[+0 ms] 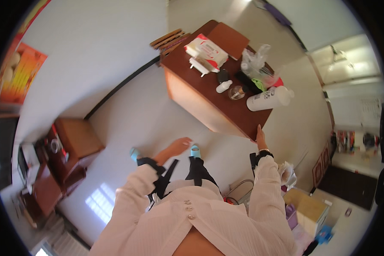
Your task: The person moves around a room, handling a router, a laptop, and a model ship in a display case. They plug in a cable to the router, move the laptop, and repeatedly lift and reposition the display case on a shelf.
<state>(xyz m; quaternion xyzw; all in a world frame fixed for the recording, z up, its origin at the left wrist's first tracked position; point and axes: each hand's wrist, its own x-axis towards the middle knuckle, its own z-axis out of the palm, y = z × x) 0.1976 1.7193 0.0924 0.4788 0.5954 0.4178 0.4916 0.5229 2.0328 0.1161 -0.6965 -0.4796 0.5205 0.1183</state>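
Observation:
My right hand (260,139) is at the near corner of a reddish-brown wooden table (198,80), its fingers against the right edge and the thumb by the front edge. Close to that hand a large white bottle (265,100) lies or leans on the tabletop. Beside it are a clear bottle with a dark cap (236,92) and a small white bottle (224,86). My left hand (178,146) hangs in front of my body above the floor, with nothing visible in it. Its fingers look loosely extended, and it touches nothing that I can see.
A packet of wipes (208,49), a white stand (199,66), a brown board (228,38) and a clear plastic bag (256,60) are on the table. Wooden slats (169,40) jut out behind it. A brown desk (80,137) stands left; a purple container (291,216) sits lower right.

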